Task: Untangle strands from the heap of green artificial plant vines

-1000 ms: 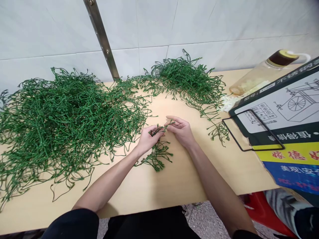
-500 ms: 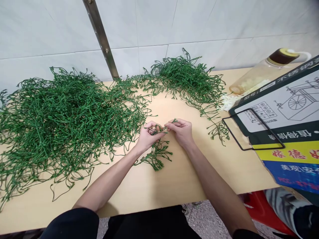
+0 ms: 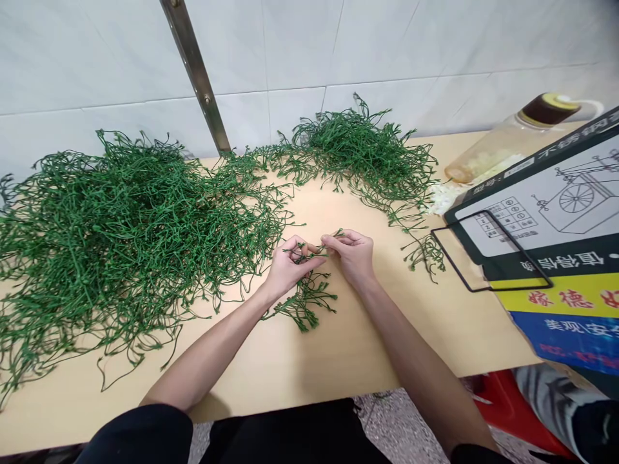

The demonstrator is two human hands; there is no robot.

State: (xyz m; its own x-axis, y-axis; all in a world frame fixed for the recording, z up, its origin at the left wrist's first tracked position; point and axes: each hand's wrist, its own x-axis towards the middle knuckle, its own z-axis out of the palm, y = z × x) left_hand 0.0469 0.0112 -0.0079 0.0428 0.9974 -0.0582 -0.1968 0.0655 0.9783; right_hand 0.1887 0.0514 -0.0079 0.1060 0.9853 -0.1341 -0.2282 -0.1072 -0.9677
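My left hand [image 3: 291, 263] is closed around a green plastic stem [image 3: 304, 256] with small branched tips, part of which hangs below the fingers. Close beside it, my right hand [image 3: 354, 252] pinches a tip of green stem between thumb and forefinger. A small bunch of stems [image 3: 305, 306] dangles under my left hand, above or against the table; which one I cannot tell. To the left spreads a large tangled heap of the same green stems [image 3: 135, 232]. A smaller heap of green stems [image 3: 367, 145] lies at the back, against the wall.
On the right leans a printed cardboard box panel [image 3: 556, 219] with a black wire frame [image 3: 491, 288] before it. Behind it a clear bottle [image 3: 503, 145] lies tilted beside small white pieces [image 3: 447, 195]. A metal strip [image 3: 198, 77] runs up the tiled wall. Below right is a red stool [image 3: 517, 409].
Both hands stay almost in place, still close together. The stem between them and the hanging bunch have shifted slightly to the right.
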